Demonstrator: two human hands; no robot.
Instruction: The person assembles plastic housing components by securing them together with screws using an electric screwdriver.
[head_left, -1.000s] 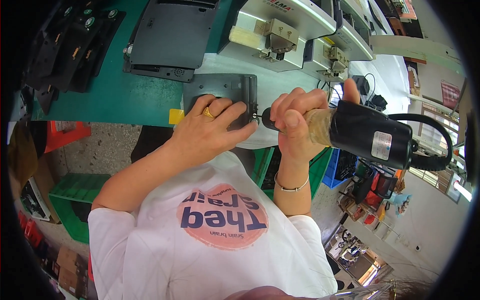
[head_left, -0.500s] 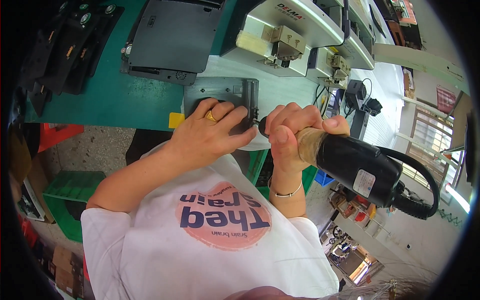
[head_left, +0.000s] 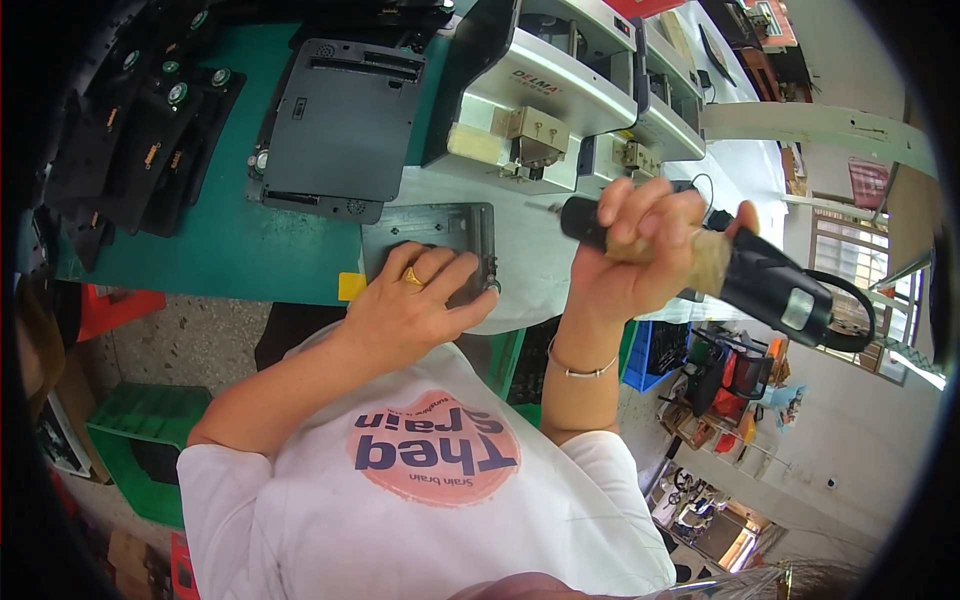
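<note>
We have open green mat (head_left: pixel 225 240) between black plates (head_left: pixel 145 140) and a dark casing (head_left: pixel 395 222); grey panels (head_left: pixel 340 135) and a silver machine (head_left: pixel 555 85) block the far side. Between our left hand (head_left: pixel 415 300) and right hand (head_left: pixel 640 245), white sheet (head_left: pixel 535 275) leaves a gap; the driver (head_left: pixel 755 278) juts over it.

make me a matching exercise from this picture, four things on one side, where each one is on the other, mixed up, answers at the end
Things:
1. Corded driver
2. Left hand
3. Yellow square
4. Green crate

Places:
A. On the dark casing
B. Below the worktop, at picture left
C. In the right hand
D. At the near edge of the green worktop

Pairs: 1-C, 2-A, 3-D, 4-B
</note>
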